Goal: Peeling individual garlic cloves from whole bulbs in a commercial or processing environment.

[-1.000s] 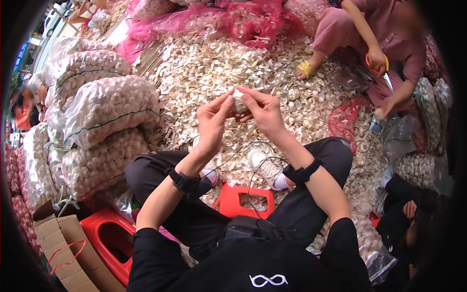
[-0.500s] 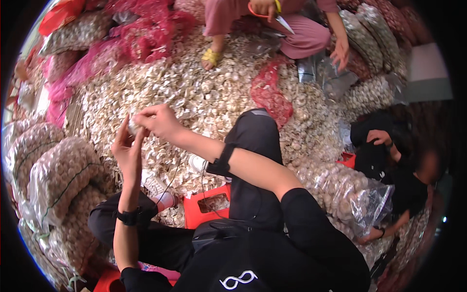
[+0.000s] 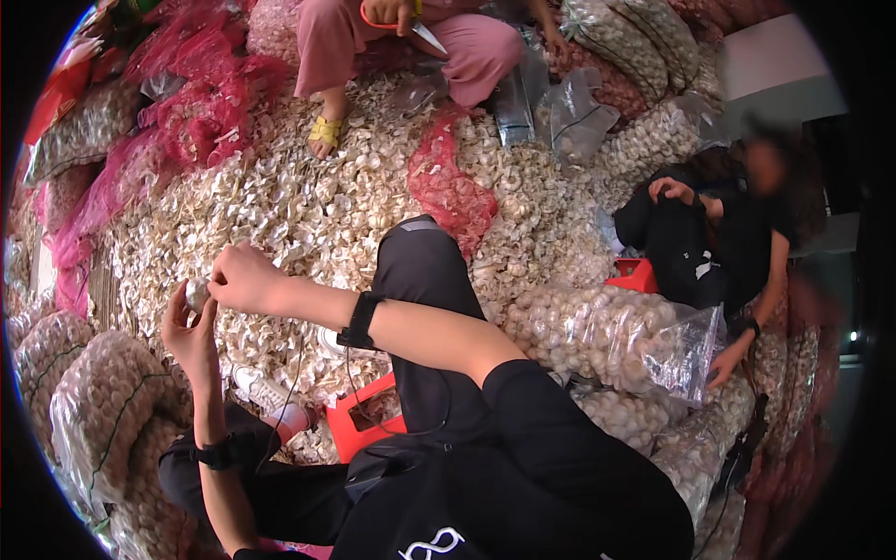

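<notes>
A whitish garlic bulb [image 3: 197, 295] sits upright between the thumb and fingertips of my left hand [image 3: 191, 338]. My right hand [image 3: 246, 279] is closed in a pinch, its fingertips touching the bulb's right side; any bit of skin between them is too small to make out. Both hands are held over a wide heap of loose garlic skins [image 3: 280, 205], left of my raised knee. Black straps circle both my wrists.
Clear sacks of garlic [image 3: 107, 401] stand at left, and another sack [image 3: 597, 336] lies to my right. A red stool [image 3: 359, 420] is by my legs. Pink netting [image 3: 453, 191] lies on the heap. Across sits a person holding scissors [image 3: 411, 26]; another person [image 3: 709, 243] sits at right.
The whole view has swung, so most things appear farther left. My right fingers are curled more tightly against the bulb. The person at right has lifted their head.
</notes>
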`<state>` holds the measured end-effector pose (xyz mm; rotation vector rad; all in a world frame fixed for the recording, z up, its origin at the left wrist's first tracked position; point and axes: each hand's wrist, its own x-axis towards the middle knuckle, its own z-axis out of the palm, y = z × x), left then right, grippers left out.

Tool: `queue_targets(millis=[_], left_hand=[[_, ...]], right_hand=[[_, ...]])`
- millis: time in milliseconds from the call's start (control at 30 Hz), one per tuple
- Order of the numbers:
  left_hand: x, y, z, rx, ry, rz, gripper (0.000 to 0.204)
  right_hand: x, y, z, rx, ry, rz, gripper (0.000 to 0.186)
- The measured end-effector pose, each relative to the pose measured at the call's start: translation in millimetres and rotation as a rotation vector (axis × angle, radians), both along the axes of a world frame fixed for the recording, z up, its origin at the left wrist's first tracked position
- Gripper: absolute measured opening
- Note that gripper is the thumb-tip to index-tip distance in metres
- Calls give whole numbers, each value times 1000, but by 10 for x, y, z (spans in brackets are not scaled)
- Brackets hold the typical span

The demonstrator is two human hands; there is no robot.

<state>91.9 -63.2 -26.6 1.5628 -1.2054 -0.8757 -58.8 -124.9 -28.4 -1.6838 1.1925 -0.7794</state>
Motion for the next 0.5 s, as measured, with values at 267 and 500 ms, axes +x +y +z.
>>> queue_targets(millis=[267, 500], left_hand=[[-4, 52, -18, -79, -254, -141, 51], [-142, 40, -203, -220, -146, -100, 44]], right_hand=[[70, -7, -84, -127, 88, 33, 12], [-209, 12, -46, -243, 71, 195, 18]])
